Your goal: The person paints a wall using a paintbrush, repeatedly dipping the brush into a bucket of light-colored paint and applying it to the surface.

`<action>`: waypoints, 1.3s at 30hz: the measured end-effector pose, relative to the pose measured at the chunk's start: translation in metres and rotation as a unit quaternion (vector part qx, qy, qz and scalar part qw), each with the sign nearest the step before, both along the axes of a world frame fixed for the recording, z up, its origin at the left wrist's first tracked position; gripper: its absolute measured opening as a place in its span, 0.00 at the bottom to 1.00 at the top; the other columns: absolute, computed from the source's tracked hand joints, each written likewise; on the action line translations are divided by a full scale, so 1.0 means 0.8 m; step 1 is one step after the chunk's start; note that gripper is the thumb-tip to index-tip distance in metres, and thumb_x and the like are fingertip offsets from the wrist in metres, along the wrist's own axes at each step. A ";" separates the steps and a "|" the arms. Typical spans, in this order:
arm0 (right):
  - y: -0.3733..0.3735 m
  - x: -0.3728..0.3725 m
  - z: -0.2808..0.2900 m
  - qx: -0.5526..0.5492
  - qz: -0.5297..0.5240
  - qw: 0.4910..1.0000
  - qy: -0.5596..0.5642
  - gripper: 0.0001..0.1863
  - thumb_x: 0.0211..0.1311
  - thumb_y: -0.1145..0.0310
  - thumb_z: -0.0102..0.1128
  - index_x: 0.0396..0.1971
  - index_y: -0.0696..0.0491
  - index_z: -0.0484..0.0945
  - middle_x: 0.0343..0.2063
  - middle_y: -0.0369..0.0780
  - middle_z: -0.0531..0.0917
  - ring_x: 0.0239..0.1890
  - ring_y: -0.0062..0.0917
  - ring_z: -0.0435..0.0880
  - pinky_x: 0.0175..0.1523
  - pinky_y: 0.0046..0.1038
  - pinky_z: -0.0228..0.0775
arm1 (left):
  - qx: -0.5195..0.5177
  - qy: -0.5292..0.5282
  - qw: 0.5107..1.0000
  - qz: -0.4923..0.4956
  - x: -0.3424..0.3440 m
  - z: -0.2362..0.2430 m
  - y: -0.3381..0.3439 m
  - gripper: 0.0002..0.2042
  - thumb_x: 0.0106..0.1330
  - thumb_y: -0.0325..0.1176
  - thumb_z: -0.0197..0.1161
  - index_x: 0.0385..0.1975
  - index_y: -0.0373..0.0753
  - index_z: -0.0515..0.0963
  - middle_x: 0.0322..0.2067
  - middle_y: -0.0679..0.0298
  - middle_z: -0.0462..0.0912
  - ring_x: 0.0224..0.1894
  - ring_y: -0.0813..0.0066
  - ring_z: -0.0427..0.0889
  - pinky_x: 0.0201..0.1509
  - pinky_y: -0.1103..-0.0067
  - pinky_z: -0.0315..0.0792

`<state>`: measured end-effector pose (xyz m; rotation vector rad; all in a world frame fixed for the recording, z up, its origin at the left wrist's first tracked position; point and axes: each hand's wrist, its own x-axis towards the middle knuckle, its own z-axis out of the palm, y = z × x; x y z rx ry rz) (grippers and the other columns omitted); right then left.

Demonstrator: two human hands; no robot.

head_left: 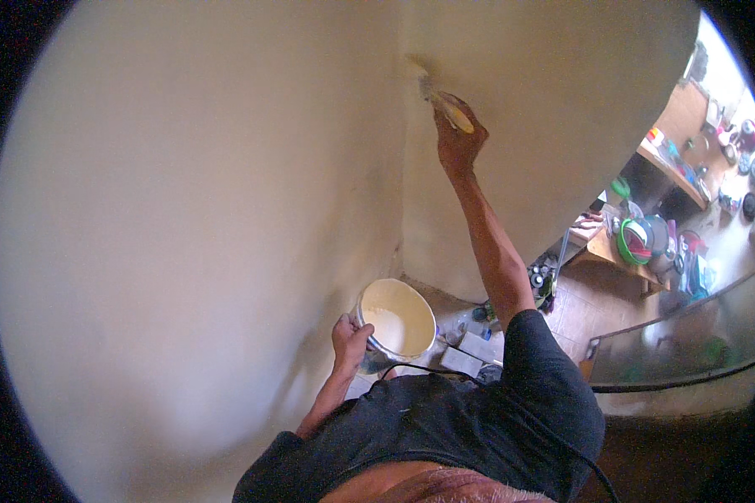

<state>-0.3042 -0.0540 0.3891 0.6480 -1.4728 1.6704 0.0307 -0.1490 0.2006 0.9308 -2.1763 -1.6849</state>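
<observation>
My right hand (pixel 461 134) is raised along the right-hand wall (pixel 537 101), closed around a paintbrush (pixel 451 112) with a pale yellow handle. The brush's head reaches the wall beside the inside corner, where a small yellowish mark shows. Low by the left-hand wall (pixel 184 210), my left hand (pixel 351 335) grips the rim of a white bucket (pixel 411 310), thumb over the edge. Pale cream liquid lies inside the bucket.
Grey blocks (pixel 461 360) and small items lie on the floor below the bucket. To the right are a wooden table (pixel 600 247) with basins and bags, a shelf (pixel 663 163) with several pots and goods, and a curved low partition (pixel 679 344). A dark cord crosses near my body.
</observation>
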 end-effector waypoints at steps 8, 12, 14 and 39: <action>0.055 -0.007 0.015 0.040 -0.144 0.987 0.053 0.10 0.50 0.75 0.65 0.35 0.57 0.80 0.32 0.39 0.84 0.33 0.20 0.81 0.41 0.23 0.73 | -0.007 -0.003 1.000 -0.014 -0.008 -0.050 -0.016 0.11 0.44 0.27 0.63 0.21 0.34 0.66 0.17 0.60 0.73 0.15 0.74 0.75 0.15 0.77 0.71; 0.156 0.010 0.006 -0.101 -0.152 0.983 0.034 0.09 0.51 0.74 0.65 0.33 0.59 0.80 0.32 0.41 0.84 0.33 0.22 0.82 0.40 0.24 0.74 | 0.031 -0.018 0.999 -0.035 -0.010 -0.012 -0.004 0.11 0.46 0.28 0.63 0.24 0.32 0.69 0.20 0.58 0.75 0.17 0.72 0.76 0.17 0.77 0.71; 0.206 0.045 0.019 -0.005 -0.323 0.946 0.025 0.09 0.52 0.75 0.64 0.34 0.60 0.80 0.32 0.43 0.84 0.33 0.25 0.83 0.40 0.25 0.74 | 0.023 -0.007 0.999 -0.034 -0.010 -0.007 -0.004 0.11 0.44 0.29 0.63 0.20 0.34 0.67 0.18 0.60 0.74 0.16 0.73 0.74 0.18 0.76 0.70; 0.262 0.049 0.044 0.003 -0.353 0.935 0.032 0.08 0.50 0.70 0.67 0.30 0.56 0.81 0.25 0.37 0.84 0.27 0.19 0.82 0.32 0.22 0.74 | 0.016 0.017 0.996 -0.090 -0.010 0.022 0.003 0.08 0.47 0.25 0.60 0.23 0.33 0.67 0.20 0.61 0.73 0.15 0.74 0.74 0.14 0.79 0.73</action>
